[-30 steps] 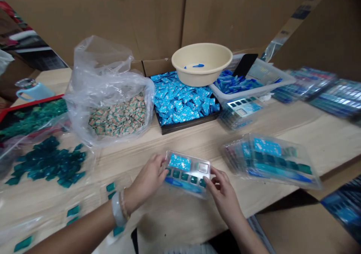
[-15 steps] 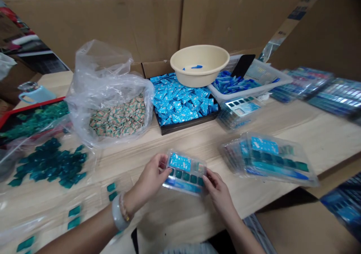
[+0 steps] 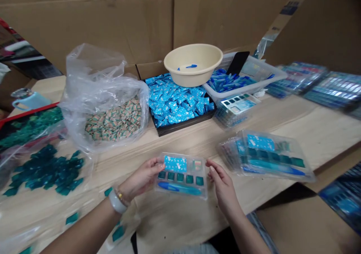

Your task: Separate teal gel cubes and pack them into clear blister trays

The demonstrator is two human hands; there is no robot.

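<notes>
My left hand [image 3: 144, 178] grips the left edge of a clear plastic blister tray [image 3: 180, 203], thumb on top. The tray holds a blue printed sachet [image 3: 175, 163], a small tan-and-green piece [image 3: 196, 165], a row of several dark teal squares [image 3: 180, 177] and a blue pen-shaped item [image 3: 177, 188]. My right hand [image 3: 221, 184] is just beside the tray's right edge, fingers loosely bent and a little apart, with nothing visible in them. To the right lies a stack of similar filled trays [image 3: 278, 154].
Behind are a plastic bag of small tan-and-green pieces [image 3: 118, 120], a black box of blue sachets [image 3: 176, 105], a cream basin [image 3: 193, 64] and a white basket [image 3: 254, 79] of blue items. Loose teal pieces [image 3: 46, 169] lie left. More packs [image 3: 332, 90] stand far right.
The tray has turned to face me more fully. My right hand has come off its right edge, while my left hand keeps hold. The view has shifted slightly.
</notes>
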